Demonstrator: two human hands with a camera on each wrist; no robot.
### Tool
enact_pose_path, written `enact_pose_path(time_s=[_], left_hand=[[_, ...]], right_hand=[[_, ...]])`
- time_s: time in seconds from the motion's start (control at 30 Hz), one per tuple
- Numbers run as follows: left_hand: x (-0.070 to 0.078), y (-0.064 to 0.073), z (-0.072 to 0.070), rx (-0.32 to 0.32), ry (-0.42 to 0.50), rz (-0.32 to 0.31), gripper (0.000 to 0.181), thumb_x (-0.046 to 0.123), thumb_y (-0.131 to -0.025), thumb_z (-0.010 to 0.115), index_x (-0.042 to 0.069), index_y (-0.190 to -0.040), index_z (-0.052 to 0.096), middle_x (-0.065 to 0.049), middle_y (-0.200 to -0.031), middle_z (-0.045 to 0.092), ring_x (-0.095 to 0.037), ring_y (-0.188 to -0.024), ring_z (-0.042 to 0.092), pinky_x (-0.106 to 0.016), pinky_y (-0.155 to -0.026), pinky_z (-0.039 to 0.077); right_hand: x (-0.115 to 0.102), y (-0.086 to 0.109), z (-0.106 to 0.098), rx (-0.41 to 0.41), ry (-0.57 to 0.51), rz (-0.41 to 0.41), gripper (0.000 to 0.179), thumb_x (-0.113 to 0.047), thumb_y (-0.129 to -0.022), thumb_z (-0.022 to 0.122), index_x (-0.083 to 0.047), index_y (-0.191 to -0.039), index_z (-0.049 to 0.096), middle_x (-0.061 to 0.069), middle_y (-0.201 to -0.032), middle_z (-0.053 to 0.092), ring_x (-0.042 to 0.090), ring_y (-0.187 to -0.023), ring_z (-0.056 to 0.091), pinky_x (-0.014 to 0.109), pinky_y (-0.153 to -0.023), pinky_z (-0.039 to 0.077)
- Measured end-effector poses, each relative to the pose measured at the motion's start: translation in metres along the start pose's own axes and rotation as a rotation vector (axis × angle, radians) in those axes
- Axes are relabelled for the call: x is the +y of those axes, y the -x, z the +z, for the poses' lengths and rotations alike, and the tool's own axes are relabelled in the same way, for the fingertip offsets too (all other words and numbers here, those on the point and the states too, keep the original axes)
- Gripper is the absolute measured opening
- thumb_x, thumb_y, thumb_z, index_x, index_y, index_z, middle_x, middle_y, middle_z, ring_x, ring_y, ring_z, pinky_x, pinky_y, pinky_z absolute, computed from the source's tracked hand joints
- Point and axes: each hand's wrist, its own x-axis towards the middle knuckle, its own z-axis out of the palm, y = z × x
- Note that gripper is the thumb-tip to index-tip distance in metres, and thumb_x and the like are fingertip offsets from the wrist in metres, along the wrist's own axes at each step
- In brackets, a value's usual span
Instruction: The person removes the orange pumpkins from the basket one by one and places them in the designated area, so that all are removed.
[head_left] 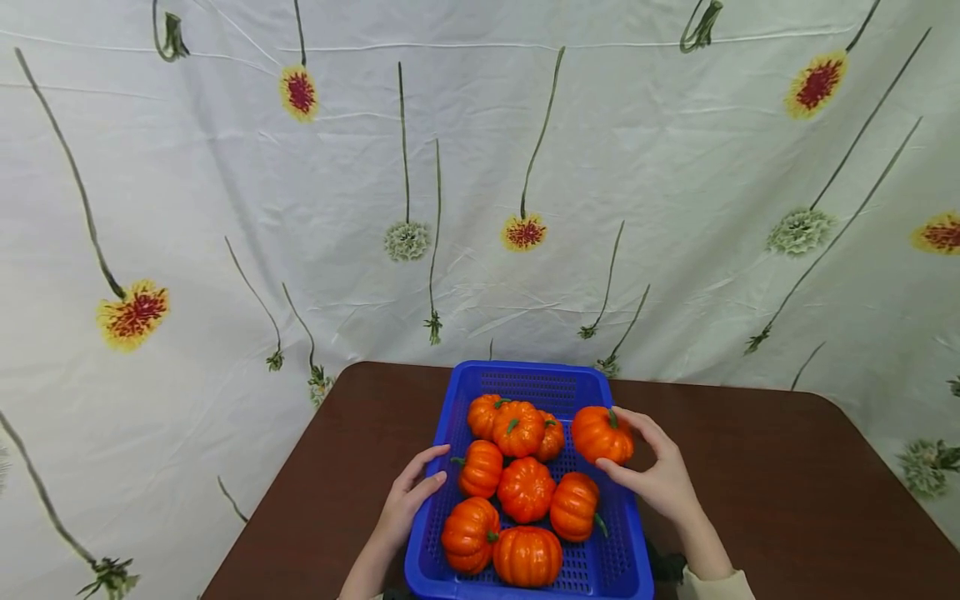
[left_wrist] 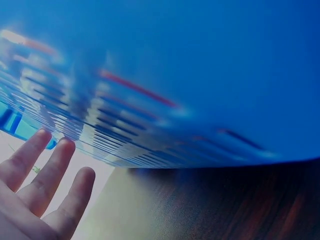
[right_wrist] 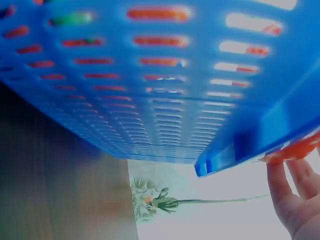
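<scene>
A blue slotted plastic basket [head_left: 534, 372] holds several small orange pumpkins, among them a round one [head_left: 527, 490] in the middle. At its right side my right hand [head_left: 660, 471] grips another orange pumpkin [head_left: 600, 435] with a green stem, thumb below and fingers behind, level with the rim. In the right wrist view, the fingers [right_wrist: 280, 185] show against that pumpkin [right_wrist: 302, 148] above the rim. My left hand [head_left: 408, 500] rests at the left rim, its fingers loosely extended. Seen from the left wrist, the fingertips [left_wrist: 65, 145] are beside the slotted wall [left_wrist: 200, 100].
The basket stands on a dark brown table [head_left: 757, 467] with rounded corners. Behind it hangs a pale cloth [head_left: 480, 100] printed with flowers and stems. Brown tabletop extends on both sides of the basket.
</scene>
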Motion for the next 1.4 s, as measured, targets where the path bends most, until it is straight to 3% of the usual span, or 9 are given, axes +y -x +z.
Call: enact_pose_path(time_s=[0.13,0.4,0.63,0.97,1.4], left_hand=[[0.0,0.0,0.0,-0.009,-0.002,0.013,0.039,0.009,-0.093,0.053,-0.002,-0.13,0.049,-0.024,-0.131,0.046,-0.023,-0.098,0.058,-0.034,-0.077,0.053],[0.0,-0.001,0.0,0.001,0.01,-0.019,0.039,0.01,-0.093,0.053,0.001,-0.131,0.05,-0.021,-0.132,0.047,-0.026,-0.099,0.058,-0.036,-0.077,0.053],[-0.001,-0.002,-0.001,0.007,0.006,-0.024,0.038,0.01,-0.093,0.053,0.003,-0.13,0.052,-0.021,-0.132,0.047,-0.027,-0.1,0.058,-0.036,-0.077,0.053],[-0.001,-0.001,-0.002,0.001,0.008,-0.027,0.038,0.01,-0.093,0.053,0.003,-0.13,0.051,-0.021,-0.133,0.046,-0.029,-0.101,0.057,-0.036,-0.077,0.053],[-0.001,-0.001,-0.002,-0.007,0.011,-0.025,0.04,0.01,-0.092,0.053,-0.001,-0.131,0.049,-0.022,-0.131,0.047,-0.03,-0.101,0.057,-0.036,-0.076,0.053]], right_hand=[[-0.001,0.004,-0.001,0.069,-0.016,0.038,0.065,0.012,-0.061,0.08,0.006,-0.121,0.057,0.022,-0.115,0.057,0.01,-0.102,0.053,0.016,-0.087,0.04],[-0.001,0.006,-0.006,0.146,-0.037,0.056,0.062,0.018,-0.06,0.077,0.009,-0.118,0.056,0.022,-0.119,0.054,0.006,-0.108,0.05,0.014,-0.091,0.039],[0.012,0.01,-0.011,0.154,-0.044,0.132,0.066,0.017,-0.062,0.077,0.007,-0.123,0.052,0.022,-0.116,0.054,0.013,-0.101,0.053,0.012,-0.087,0.039],[0.048,0.019,-0.019,0.186,0.055,0.269,0.069,0.002,-0.066,0.082,-0.007,-0.129,0.053,0.002,-0.123,0.054,0.001,-0.104,0.047,0.011,-0.089,0.035],[0.062,0.024,-0.025,0.214,0.093,0.384,0.069,-0.005,-0.07,0.081,-0.005,-0.132,0.049,0.011,-0.128,0.052,0.004,-0.109,0.044,0.007,-0.087,0.032]])
